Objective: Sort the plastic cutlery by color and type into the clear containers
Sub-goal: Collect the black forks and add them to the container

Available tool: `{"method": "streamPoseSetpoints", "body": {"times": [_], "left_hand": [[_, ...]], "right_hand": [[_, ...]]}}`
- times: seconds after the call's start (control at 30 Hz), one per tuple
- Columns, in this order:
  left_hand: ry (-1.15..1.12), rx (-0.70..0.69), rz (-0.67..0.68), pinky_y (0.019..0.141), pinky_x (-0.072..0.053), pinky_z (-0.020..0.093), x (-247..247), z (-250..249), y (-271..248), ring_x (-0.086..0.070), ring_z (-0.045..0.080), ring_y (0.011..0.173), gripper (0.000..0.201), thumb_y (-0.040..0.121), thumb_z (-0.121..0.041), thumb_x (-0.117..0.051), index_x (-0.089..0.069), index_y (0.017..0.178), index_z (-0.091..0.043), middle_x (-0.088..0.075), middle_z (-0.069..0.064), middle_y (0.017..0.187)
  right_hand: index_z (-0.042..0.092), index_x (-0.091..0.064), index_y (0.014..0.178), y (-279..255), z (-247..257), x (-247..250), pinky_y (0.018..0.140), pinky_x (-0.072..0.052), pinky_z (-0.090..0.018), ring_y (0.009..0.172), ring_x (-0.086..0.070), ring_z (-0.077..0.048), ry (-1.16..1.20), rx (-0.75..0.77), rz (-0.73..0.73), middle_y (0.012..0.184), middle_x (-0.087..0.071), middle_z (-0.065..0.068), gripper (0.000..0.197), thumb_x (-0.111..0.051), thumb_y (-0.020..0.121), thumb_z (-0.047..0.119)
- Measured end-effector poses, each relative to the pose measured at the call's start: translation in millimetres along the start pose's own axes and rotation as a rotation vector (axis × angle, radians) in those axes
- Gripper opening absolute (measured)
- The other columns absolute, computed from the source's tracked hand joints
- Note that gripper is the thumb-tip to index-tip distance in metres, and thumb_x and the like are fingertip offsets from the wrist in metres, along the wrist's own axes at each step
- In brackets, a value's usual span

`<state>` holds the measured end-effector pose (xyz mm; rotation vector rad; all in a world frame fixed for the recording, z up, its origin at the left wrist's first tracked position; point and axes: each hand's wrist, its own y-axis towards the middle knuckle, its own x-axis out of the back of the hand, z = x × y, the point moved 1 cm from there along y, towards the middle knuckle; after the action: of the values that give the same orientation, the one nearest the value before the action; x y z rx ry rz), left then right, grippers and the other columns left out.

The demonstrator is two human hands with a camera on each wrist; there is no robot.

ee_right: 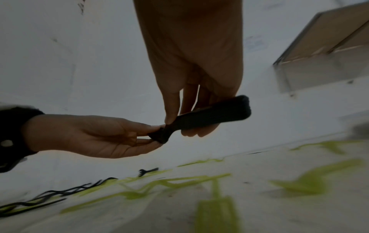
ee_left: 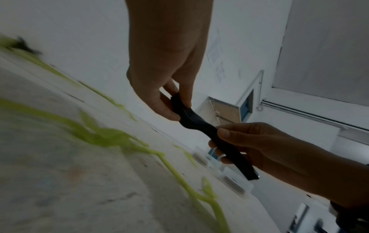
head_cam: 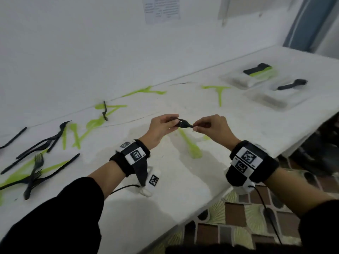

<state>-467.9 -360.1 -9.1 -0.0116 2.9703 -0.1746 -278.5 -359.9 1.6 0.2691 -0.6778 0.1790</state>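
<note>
A black plastic fork (head_cam: 184, 124) is held level above the white table (head_cam: 165, 189) between both hands. My left hand (head_cam: 174, 121) pinches its tine end; my right hand (head_cam: 195, 126) pinches the handle end. The left wrist view shows the left hand (ee_left: 179, 108) with thumb and fingers on the tines of the fork (ee_left: 195, 123), and the right hand (ee_left: 217, 141) curled round the handle. Seen from the right wrist, the fork (ee_right: 209, 116) runs from the right hand (ee_right: 179, 124) to the left hand (ee_right: 153, 134). Clear containers (head_cam: 238, 79) stand at the back right.
One container holds stacked black and green cutlery (head_cam: 258, 69), another a black fork (head_cam: 291, 84). Loose black cutlery (head_cam: 34, 173) lies at the left, green pieces (head_cam: 190, 145) under and beyond the hands. The table's edge (head_cam: 201, 208) runs diagonally at the front right over tiled floor.
</note>
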Motion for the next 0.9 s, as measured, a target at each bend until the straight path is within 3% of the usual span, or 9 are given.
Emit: {"method": "streamPoseSetpoints", "body": {"times": [0.07,0.23,0.4,0.47,0.53,0.7,0.8,0.9], "left_hand": [[0.006,0.015,0.064,0.079,-0.054,0.019,-35.3,3.2,13.3,-0.062,0.012,0.081,0.031,0.087,0.006,-0.056,-0.055,0.118,0.008,-0.061,0.008,0.089],[0.037,0.035,0.165,0.075,-0.055,0.017,-126.4,11.1,54.8,-0.062,0.012,0.080,0.030,0.087,0.005,-0.056,-0.056,0.118,0.008,-0.061,0.006,0.087],[0.057,0.033,0.258,0.078,-0.054,0.018,-222.8,17.0,98.3,-0.060,0.013,0.082,0.029,0.089,0.004,-0.055,-0.057,0.117,0.006,-0.059,0.005,0.086],[0.074,0.016,0.298,0.078,-0.054,0.019,-258.0,19.1,116.1,-0.060,0.013,0.082,0.028,0.089,0.004,-0.056,-0.057,0.116,0.006,-0.060,0.006,0.086],[0.089,-0.008,0.333,0.078,-0.054,0.019,-291.7,21.7,132.5,-0.061,0.013,0.082,0.025,0.088,0.003,-0.057,-0.059,0.113,0.004,-0.060,0.006,0.086],[0.132,-0.052,0.393,0.076,-0.056,0.018,-358.1,26.3,164.2,-0.063,0.007,0.075,0.019,0.087,0.002,-0.059,-0.062,0.106,-0.001,-0.063,0.004,0.085],[0.171,-0.076,0.407,0.074,-0.055,0.017,-384.4,25.6,181.1,-0.064,0.006,0.074,0.019,0.086,0.001,-0.061,-0.063,0.105,-0.001,-0.064,0.003,0.084],[0.199,-0.096,0.414,0.075,-0.055,0.017,-404.7,19.5,200.7,-0.064,0.009,0.078,0.016,0.086,0.000,-0.062,-0.064,0.101,-0.004,-0.064,0.004,0.085]], "right_hand": [[0.012,-0.075,0.089,-5.7,-22.4,28.6,0.060,-0.038,-0.004,0.059,-0.055,0.012,-0.020,-0.039,-0.046,0.073,-0.069,-0.001,0.012,-0.073,0.078,0.017],[0.011,-0.075,0.089,-12.0,-77.9,97.8,0.062,-0.039,-0.006,0.075,-0.063,-0.013,-0.028,-0.114,-0.161,0.079,-0.072,-0.008,0.011,-0.072,0.079,0.017],[0.010,-0.073,0.092,-7.5,-132.8,173.2,0.061,-0.041,-0.007,0.065,-0.059,-0.003,-0.073,-0.158,-0.191,0.080,-0.071,-0.006,0.013,-0.070,0.081,0.017],[0.011,-0.072,0.093,-4.5,-155.0,203.0,0.064,-0.043,-0.011,0.072,-0.063,-0.010,-0.095,-0.167,-0.206,0.081,-0.072,-0.006,0.014,-0.070,0.081,0.018],[0.011,-0.072,0.094,-1.7,-177.0,230.9,0.071,-0.047,-0.022,0.076,-0.064,-0.016,-0.119,-0.175,-0.213,0.082,-0.072,-0.007,0.014,-0.070,0.082,0.018],[0.011,-0.072,0.095,6.3,-225.4,283.2,0.073,-0.051,-0.025,0.063,-0.058,-0.002,-0.103,-0.225,-0.228,0.073,-0.065,0.003,0.015,-0.070,0.081,0.017],[0.012,-0.071,0.096,16.8,-246.5,304.2,0.067,-0.046,-0.013,0.059,-0.057,0.007,-0.112,-0.233,-0.218,0.071,-0.064,0.007,0.015,-0.069,0.082,0.017],[0.012,-0.071,0.098,31.4,-260.9,318.9,0.066,-0.048,-0.017,0.058,-0.056,0.003,-0.108,-0.250,-0.202,0.072,-0.066,0.002,0.015,-0.067,0.084,0.017]]}}
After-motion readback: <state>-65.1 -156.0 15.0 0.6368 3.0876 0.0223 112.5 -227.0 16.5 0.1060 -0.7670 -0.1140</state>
